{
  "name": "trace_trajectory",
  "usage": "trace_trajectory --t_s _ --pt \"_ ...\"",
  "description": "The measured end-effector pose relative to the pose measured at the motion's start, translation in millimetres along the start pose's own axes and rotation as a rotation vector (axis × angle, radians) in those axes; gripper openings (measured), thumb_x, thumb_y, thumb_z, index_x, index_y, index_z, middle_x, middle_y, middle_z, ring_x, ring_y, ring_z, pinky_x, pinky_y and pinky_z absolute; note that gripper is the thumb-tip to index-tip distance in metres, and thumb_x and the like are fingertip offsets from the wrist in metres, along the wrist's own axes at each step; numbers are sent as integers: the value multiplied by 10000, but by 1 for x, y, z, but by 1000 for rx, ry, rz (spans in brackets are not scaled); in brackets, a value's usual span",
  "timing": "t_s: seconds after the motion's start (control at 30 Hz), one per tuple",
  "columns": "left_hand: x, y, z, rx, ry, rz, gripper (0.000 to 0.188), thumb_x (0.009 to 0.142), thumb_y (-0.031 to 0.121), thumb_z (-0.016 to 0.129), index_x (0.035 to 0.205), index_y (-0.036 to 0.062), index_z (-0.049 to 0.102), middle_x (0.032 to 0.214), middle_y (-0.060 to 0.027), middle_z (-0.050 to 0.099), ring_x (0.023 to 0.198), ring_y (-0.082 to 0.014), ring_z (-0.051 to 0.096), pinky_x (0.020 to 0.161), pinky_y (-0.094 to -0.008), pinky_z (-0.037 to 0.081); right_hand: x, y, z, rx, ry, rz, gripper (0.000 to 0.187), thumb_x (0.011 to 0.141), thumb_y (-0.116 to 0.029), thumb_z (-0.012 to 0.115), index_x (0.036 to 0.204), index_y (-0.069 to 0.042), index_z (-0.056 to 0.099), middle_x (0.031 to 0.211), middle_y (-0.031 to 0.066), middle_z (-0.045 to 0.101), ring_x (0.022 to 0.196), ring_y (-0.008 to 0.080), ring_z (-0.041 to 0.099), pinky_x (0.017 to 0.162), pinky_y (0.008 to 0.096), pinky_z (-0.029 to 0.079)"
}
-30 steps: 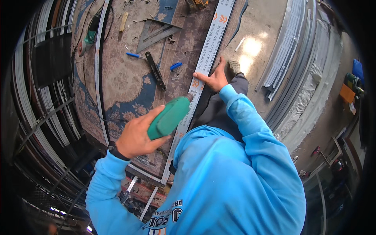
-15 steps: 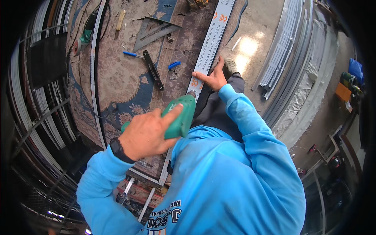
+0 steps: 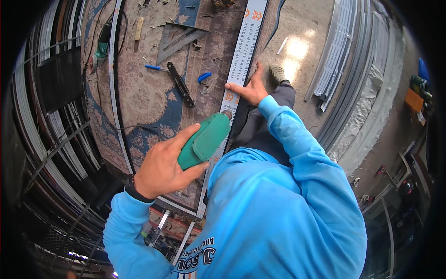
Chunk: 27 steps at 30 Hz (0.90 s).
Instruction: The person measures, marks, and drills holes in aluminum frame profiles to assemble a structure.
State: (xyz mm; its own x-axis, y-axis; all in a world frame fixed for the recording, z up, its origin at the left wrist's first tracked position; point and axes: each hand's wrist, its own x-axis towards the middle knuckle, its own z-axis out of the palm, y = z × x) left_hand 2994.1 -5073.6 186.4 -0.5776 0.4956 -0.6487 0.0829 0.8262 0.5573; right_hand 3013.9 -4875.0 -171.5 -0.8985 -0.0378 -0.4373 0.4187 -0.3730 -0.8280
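The carpet-covered worktop [image 3: 139, 93] is carrying a long white aluminium profile [image 3: 237, 60] along its right edge, lying flat and seemingly not yet worked on. The right hand [image 3: 251, 88] is pressing down on it, fingers spread flat, gripping nothing. The left hand [image 3: 162, 167] is clasping a green power drill [image 3: 204, 139], fingers closed around its body, its nose hovering just above the profile, so drilling is apparently only starting. A set square [image 3: 179, 39], black clamp [image 3: 180, 84] and blue pen [image 3: 154, 68] are lying unused.

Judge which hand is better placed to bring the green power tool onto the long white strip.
Left. The left hand grips the green power tool, its nose close to the long white strip. The right hand is pressed flat on that strip.
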Motion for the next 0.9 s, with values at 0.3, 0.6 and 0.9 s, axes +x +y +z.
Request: trace_trajectory --t_s 0.3,0.6,0.9 --pt "11 14 -4 60 -43 -94 776 879 247 871 1524 5 513 1234 -290 743 1093 -480 748 915 -497 613 2 11 -1 -39 44 -45 1520 734 -357 1032 1609 81 -132 1592 316 392 1499 374 451 1285 448 332" --pt "4 14 11 192 -22 -24 852 841 285 896 1559 40 507 1212 -295 743 1055 -467 757 872 -495 623 1 13 1 -83 74 -76 1527 729 -374 1031 1617 84 -124 1609 318 372 1519 385 424 1299 454 306" --pt "-20 8 39 347 -54 7 1043 738 243 920 1659 148 439 963 -192 604 795 -436 690 709 -518 583 1 11 2 -84 55 -43 1513 761 -350 1014 1618 72 -158 1606 317 396 1489 376 478 1270 454 372"
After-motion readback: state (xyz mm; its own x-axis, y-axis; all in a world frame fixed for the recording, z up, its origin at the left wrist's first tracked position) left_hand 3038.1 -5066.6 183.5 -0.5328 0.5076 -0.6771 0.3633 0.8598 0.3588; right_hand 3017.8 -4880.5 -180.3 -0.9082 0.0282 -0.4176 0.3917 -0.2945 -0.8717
